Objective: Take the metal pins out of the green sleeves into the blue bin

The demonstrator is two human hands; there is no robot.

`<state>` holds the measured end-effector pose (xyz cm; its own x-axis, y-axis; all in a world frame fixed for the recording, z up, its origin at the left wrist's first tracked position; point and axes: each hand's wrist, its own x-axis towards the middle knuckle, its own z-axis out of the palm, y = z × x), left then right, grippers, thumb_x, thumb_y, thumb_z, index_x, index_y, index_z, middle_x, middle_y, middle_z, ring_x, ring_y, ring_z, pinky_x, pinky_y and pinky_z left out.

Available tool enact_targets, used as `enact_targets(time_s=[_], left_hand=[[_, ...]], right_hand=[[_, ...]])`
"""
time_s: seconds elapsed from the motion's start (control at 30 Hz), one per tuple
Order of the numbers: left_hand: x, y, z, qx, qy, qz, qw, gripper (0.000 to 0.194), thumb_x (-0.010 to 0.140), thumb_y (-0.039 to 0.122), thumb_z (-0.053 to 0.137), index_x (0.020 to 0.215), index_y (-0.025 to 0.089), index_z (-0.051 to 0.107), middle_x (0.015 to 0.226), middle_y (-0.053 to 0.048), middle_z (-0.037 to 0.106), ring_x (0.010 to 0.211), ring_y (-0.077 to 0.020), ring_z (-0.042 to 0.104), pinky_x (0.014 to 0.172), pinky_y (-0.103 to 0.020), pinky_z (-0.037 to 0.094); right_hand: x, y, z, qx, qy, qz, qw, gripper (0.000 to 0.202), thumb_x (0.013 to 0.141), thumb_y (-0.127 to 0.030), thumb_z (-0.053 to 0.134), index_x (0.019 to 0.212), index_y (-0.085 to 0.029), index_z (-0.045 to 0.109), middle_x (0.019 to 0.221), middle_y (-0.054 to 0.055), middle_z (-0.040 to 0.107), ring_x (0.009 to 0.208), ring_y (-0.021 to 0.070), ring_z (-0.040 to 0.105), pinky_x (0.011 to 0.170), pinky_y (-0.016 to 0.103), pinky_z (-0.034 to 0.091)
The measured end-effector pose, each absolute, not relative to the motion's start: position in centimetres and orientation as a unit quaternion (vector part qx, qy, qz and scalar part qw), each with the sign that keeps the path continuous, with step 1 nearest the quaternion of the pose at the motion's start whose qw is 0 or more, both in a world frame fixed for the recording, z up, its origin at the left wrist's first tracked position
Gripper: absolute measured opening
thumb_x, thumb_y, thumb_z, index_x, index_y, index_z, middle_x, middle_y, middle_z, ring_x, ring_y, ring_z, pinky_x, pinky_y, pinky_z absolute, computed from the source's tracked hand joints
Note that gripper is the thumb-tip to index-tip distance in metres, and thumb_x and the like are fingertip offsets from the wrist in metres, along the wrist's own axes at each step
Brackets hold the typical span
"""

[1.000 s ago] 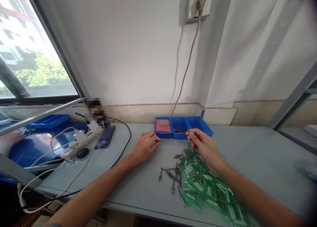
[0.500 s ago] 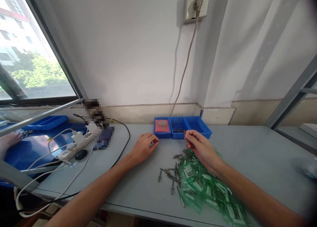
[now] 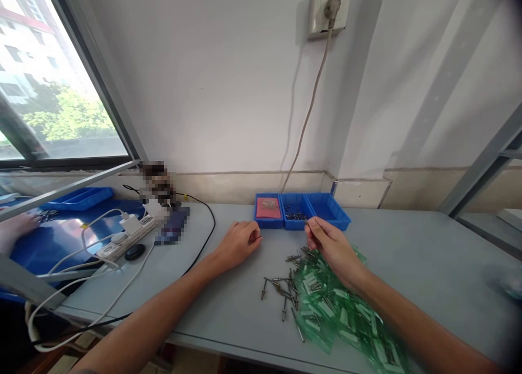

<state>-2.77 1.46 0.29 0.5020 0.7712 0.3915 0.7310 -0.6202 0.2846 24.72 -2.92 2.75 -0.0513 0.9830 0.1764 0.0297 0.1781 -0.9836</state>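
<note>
My left hand [image 3: 240, 242] rests low over the grey table, fingers curled closed, with a tiny dark tip by the fingertips. What it holds, if anything, is too small to name. Thumb and fingers of my right hand [image 3: 329, 244] are pinched together at the front edge of the blue bins, around a small piece I cannot make out. Just beyond it, the middle blue bin [image 3: 289, 225] contains small dark screw-like parts. Loose blind rivets [image 3: 284, 310] lie between my forearms. Beside them, partly under my right wrist, are green plastic bags [image 3: 322, 309] with metal pieces inside.
A left blue bin [image 3: 268, 223] has a pink packet in it, and a right blue bin [image 3: 335, 216] adjoins the middle one. Leftward are a power strip [image 3: 110, 249], cables and a black oval object [image 3: 134, 252]. Another person's hand [image 3: 22, 225] is at the far left.
My left fingers have curled in more tightly. My right hand has barely moved and stays pinched by the bins. The view has shifted slightly.
</note>
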Motion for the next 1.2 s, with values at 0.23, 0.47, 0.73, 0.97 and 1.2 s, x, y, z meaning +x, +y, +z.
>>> enact_targets(time_s=[0.23, 0.47, 0.73, 0.97, 1.2], left_hand=[[-2.75, 1.56, 0.21, 0.863, 0.443, 0.240, 0.042, 0.007, 0.097, 0.021, 0.055, 0.090, 0.022, 0.052, 0.080, 0.002, 0.063, 0.076, -0.0177, 0.057, 0.082, -0.035, 0.040], [-2.80, 1.55, 0.20, 0.863, 0.445, 0.236, 0.039, 0.007, 0.099, 0.024, 0.055, 0.092, 0.022, 0.054, 0.081, 0.002, 0.063, 0.076, -0.0182, 0.057, 0.082, -0.034, 0.040], [-2.78, 1.39, 0.20, 0.866, 0.440, 0.235, 0.043, 0.007, 0.100, 0.024, 0.058, 0.094, 0.022, 0.055, 0.085, 0.001, 0.065, 0.079, -0.0180, 0.059, 0.084, -0.034, 0.040], [-2.87, 1.51, 0.00, 0.868, 0.436, 0.234, 0.042, 0.008, 0.101, 0.026, 0.060, 0.097, 0.021, 0.057, 0.086, 0.001, 0.066, 0.080, -0.0183, 0.059, 0.084, -0.034, 0.040], [-2.95, 1.51, -0.01, 0.868, 0.434, 0.236, 0.051, 0.007, 0.102, 0.027, 0.060, 0.099, 0.021, 0.059, 0.089, 0.000, 0.067, 0.083, -0.0188, 0.061, 0.084, -0.033, 0.040]], right_hand=[[24.68, -3.07, 3.27, -0.404, -0.455, 0.574, 0.548, 0.055, 0.091, -0.065, 0.070, 0.066, -0.023, 0.047, 0.063, -0.006, 0.029, 0.053, 0.0120, 0.025, 0.053, 0.030, 0.028], [24.87, -2.90, 3.17, -0.378, -0.435, 0.580, 0.576, 0.038, 0.087, -0.056, 0.078, 0.084, -0.022, 0.061, 0.073, -0.004, 0.041, 0.055, 0.0106, 0.031, 0.054, 0.029, 0.032], [25.09, -2.70, 2.88, -0.475, -0.593, 0.382, 0.526, 0.035, 0.096, -0.059, 0.063, 0.091, -0.025, 0.058, 0.072, -0.002, 0.053, 0.063, 0.0171, 0.050, 0.061, 0.031, 0.042], [24.92, -2.86, 2.63, -0.490, -0.647, 0.318, 0.490, 0.026, 0.096, -0.050, 0.065, 0.093, -0.026, 0.058, 0.070, -0.004, 0.047, 0.064, 0.0176, 0.043, 0.059, 0.030, 0.035], [25.06, -2.51, 2.72, -0.480, -0.609, 0.388, 0.499, 0.030, 0.094, -0.054, 0.068, 0.093, -0.025, 0.060, 0.071, -0.004, 0.052, 0.063, 0.0163, 0.049, 0.060, 0.029, 0.036]])
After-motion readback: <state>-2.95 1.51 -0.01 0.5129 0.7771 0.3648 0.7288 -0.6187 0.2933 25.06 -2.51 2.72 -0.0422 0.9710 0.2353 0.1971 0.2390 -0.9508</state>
